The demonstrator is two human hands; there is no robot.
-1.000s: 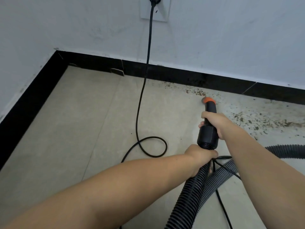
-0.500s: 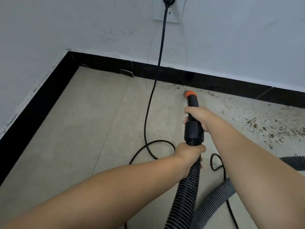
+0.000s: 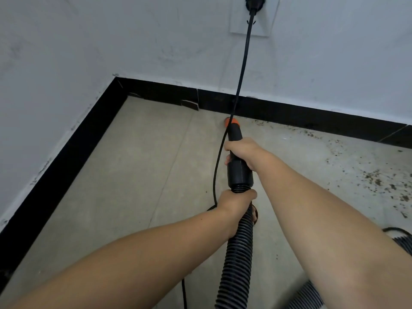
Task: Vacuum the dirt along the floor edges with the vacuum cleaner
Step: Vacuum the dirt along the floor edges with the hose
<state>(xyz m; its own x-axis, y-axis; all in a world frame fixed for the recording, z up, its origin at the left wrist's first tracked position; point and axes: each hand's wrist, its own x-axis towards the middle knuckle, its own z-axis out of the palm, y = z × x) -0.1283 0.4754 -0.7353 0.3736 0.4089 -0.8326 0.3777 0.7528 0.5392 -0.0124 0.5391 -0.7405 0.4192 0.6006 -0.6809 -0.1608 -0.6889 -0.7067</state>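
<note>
Head view: right hand [image 3: 243, 152] grips the black nozzle [image 3: 236, 152], left hand [image 3: 236, 200] clasps the ribbed hose [image 3: 236, 259], orange tip [image 3: 229, 122] at frame centre against the black skirting [image 3: 312, 118]; recommend keeping it low, sweeping right toward the dirt [image 3: 379, 181], clear of the power cord [image 3: 242, 70].

Beige tiled floor [image 3: 124, 179] bears scattered dirt [image 3: 376, 181], power cord [image 3: 215, 188], ribbed hose [image 3: 236, 264].

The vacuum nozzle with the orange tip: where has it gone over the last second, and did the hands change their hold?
The orange-tipped nozzle slid left along the black skirting, out of the dirt and up to the power cord below the socket. Unchanged: the right hand grips the nozzle, the left hand the ribbed hose; the cord is plugged in.
</note>
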